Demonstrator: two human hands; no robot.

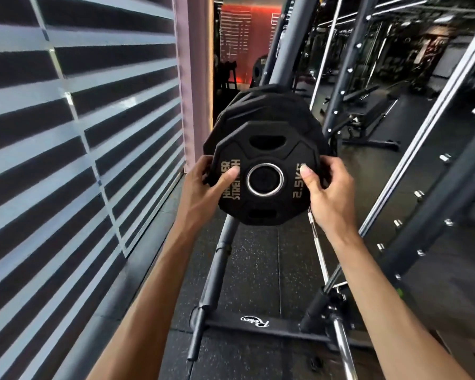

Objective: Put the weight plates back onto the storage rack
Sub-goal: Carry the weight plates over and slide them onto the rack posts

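Evidently both hands were grasping the small plate (287, 204) by its edges. The left hand (203, 187) had its thumb laid across the front face, over the white lettering, with the fingers curled behind the left rim. The right hand (328, 193) mirrored it: the thumb pressed beside the "2.5KG" mark and the fingers wrapped behind the right rim.

The small plate stood upright, face toward the camera, with a steel ring round its centre hole. It sat directly in front of the big plates (272, 111), a black stack that stuck out above it and to both sides. A dark round face filled the ring, but I could not tell whether a peg passed through it or whether the small plate touched the stack.

Behind the stack rose the slanted grey upright of the rack (291, 45). Below the hands, its base tubes ran down to a crossbar (285, 326) bearing a white logo, on the speckled black floor (258, 264).

A chrome barbell (343, 349) lay near the crossbar's right end. Striped blinds (66, 133) covered the left wall, and a bolted dark frame (436, 171) stood to the right.
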